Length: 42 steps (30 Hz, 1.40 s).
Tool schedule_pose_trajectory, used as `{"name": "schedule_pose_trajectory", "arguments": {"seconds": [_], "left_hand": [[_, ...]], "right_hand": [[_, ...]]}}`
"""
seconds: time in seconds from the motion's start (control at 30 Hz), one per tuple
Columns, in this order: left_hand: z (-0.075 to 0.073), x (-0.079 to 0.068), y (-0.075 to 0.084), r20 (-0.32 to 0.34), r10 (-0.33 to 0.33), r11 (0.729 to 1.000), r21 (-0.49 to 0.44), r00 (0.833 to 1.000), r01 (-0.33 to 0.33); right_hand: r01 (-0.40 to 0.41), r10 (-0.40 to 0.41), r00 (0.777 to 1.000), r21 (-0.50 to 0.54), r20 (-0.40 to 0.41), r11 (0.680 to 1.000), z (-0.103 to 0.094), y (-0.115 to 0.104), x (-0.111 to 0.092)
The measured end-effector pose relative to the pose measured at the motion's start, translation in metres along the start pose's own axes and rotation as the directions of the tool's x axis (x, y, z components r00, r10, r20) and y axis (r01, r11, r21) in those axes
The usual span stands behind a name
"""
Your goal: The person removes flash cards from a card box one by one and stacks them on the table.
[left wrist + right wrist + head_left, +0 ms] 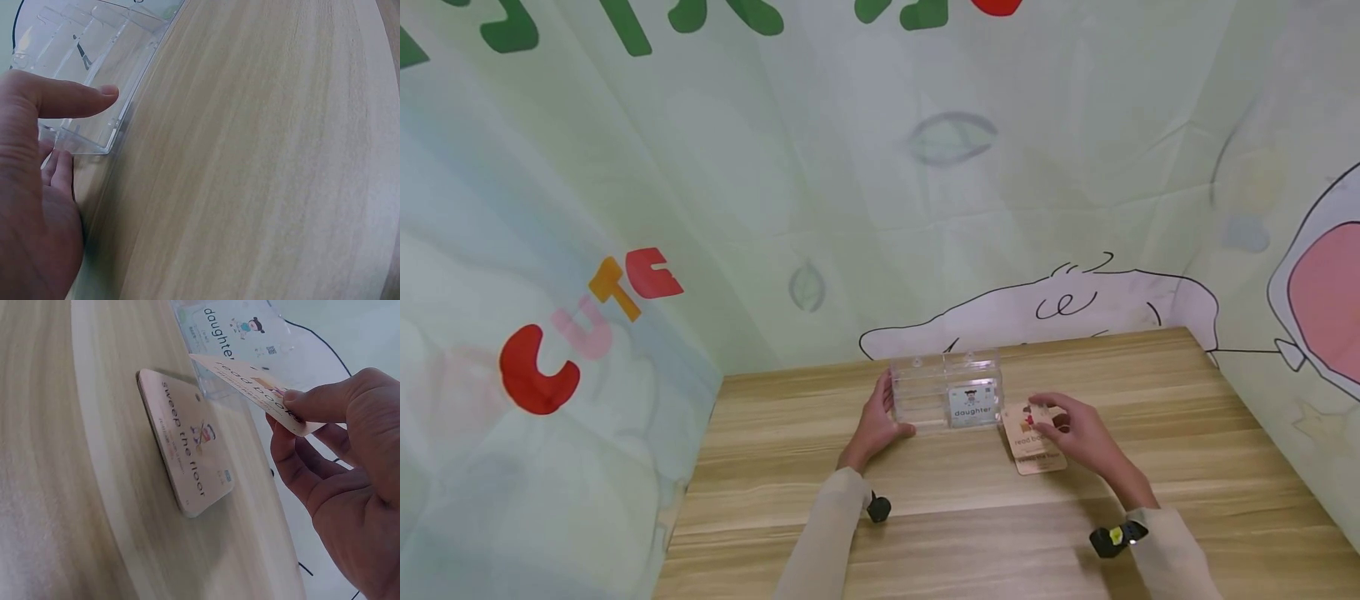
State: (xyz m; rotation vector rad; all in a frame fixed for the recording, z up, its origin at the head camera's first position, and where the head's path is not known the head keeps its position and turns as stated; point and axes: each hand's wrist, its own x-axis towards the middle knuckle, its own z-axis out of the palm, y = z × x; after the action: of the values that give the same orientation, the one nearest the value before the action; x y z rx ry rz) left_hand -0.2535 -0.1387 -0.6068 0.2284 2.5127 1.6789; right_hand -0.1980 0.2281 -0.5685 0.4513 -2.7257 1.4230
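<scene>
A clear plastic card holder point(917, 392) with side-by-side compartments stands on the table by the back wall. Its right compartment holds a "daughter" card point(972, 402). At the holder's left side is my left hand point(880, 421), fingers along the edge and the thumb point(87, 100) extended across the front. My right hand point(1078, 433) pinches a "read book" card point(256, 384) between thumb and fingers, tilted close to the holder's right end. Below that card lies a small stack with a "sweep the floor" card point(187, 444) on top.
The wood-grain table point(970, 542) meets a printed fabric backdrop point(850, 183) at the back and along the left and right sides. Black camera mounts sit on the left wrist point(878, 507) and right wrist point(1108, 542).
</scene>
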Motion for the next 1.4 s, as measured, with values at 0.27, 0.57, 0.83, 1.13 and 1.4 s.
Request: {"name": "schedule_pose_trajectory", "arguments": {"seconds": [0.27,0.57,0.83,1.13,1.4], "left_hand": [[-0.001,0.000,0.000,-0.002,0.020,0.999,-0.030,1.000,-0.020],[-0.001,-0.001,0.005,-0.004,0.069,0.996,-0.054,0.998,-0.069],[-0.011,-0.016,0.040,0.039,0.057,0.997,-0.055,0.998,-0.055],[-0.012,-0.021,0.048,0.038,0.042,0.998,-0.042,0.998,-0.040],[-0.004,-0.007,0.020,0.009,0.039,0.998,-0.050,0.999,-0.039]], "right_hand": [[-0.028,0.028,1.000,-0.001,0.015,1.000,0.001,0.006,-0.005],[-0.074,0.074,0.997,0.011,0.038,0.997,0.005,0.013,-0.010],[-0.109,0.109,0.992,-0.004,0.057,0.994,0.009,0.018,-0.012],[-0.065,0.068,0.996,-0.051,0.052,0.997,0.011,0.018,-0.012],[-0.008,0.013,0.999,-0.164,0.031,0.986,0.013,0.025,-0.013]]}}
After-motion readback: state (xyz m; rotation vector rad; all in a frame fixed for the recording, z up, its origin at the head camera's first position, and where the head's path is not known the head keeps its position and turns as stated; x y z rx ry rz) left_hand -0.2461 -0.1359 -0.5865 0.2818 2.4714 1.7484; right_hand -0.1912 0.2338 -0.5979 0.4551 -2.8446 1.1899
